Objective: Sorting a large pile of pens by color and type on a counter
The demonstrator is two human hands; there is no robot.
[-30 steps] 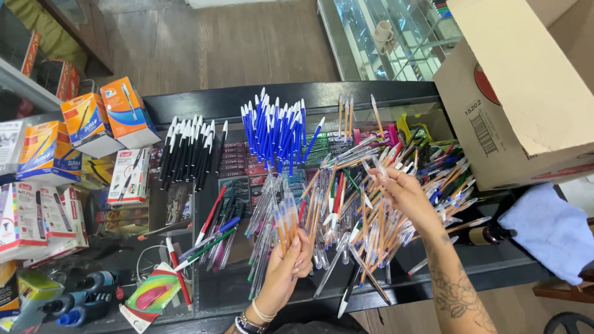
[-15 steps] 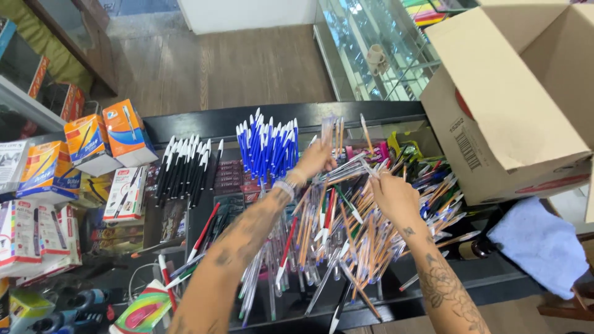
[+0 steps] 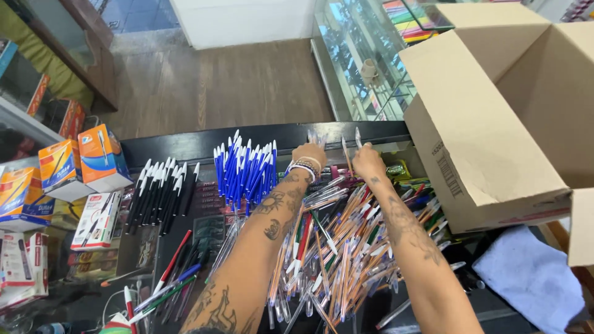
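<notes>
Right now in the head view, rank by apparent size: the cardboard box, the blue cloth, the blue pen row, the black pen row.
1. cardboard box
2. blue cloth
3. and 4. blue pen row and black pen row: look alike, unranked.

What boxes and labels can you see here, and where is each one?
Cardboard box: right, large, brown, open flaps.
Barcode label: black and white, on that box's side.
Pen boxes: far left, upright, orange and blue.
White pen packs: left, flat, red trim.
</notes>
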